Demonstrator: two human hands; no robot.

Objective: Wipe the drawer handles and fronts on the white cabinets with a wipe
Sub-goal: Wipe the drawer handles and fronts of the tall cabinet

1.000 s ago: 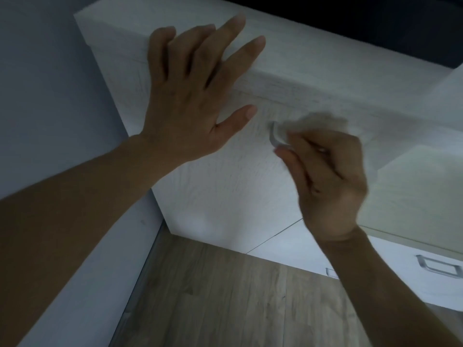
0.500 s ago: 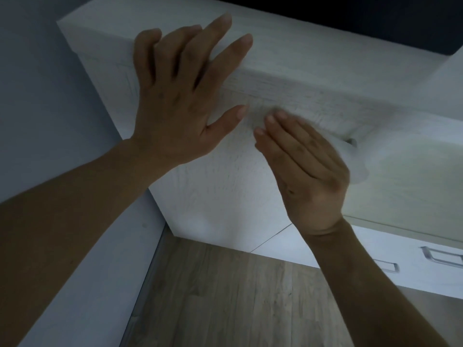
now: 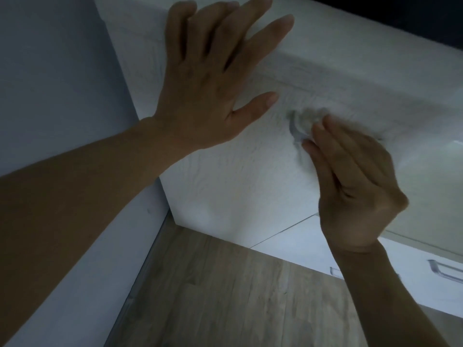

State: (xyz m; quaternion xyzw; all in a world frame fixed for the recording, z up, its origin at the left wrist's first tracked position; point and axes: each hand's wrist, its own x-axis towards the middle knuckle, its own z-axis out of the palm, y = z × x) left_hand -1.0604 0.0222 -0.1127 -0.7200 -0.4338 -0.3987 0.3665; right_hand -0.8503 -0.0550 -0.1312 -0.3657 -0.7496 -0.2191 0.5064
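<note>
While the left hand (image 3: pixel 215 78) is laid flat against the upper front edge of the white cabinet (image 3: pixel 350 46), its fingers (image 3: pixel 270 28) are spread wide and held straight. The thumb is set apart over the top drawer front (image 3: pixel 238 176).

The right hand (image 3: pixel 350 186) is raised to the same drawer front, just right of the left hand and apart from it. Its fingers (image 3: pixel 333 151) are pressed together and lightly curved; the thumb is hidden behind them. The wipe (image 3: pixel 310 116), a white bunched wad, is gripped at the fingertips and pressed against the left end of the metal drawer handle (image 3: pixel 292 126). The wipe is located high on the drawer front, just below the overhanging cabinet top. Only the left end of the handle is exposed; the remainder is covered by the wipe and the hand. Both the wipe and the right hand are blurred.

A seam is seen below the top drawer, with a lower drawer front (image 3: pixel 300 249) beneath it. Two further handles are seen lower right: a small handle (image 3: pixel 335 271) partly hidden by the right wrist, and a larger handle (image 3: pixel 446 272) near the frame edge. A wood-grain floor (image 3: pixel 225 296) is seen under the cabinet, and a plain wall (image 3: pixel 50 71) is met by its left side.
</note>
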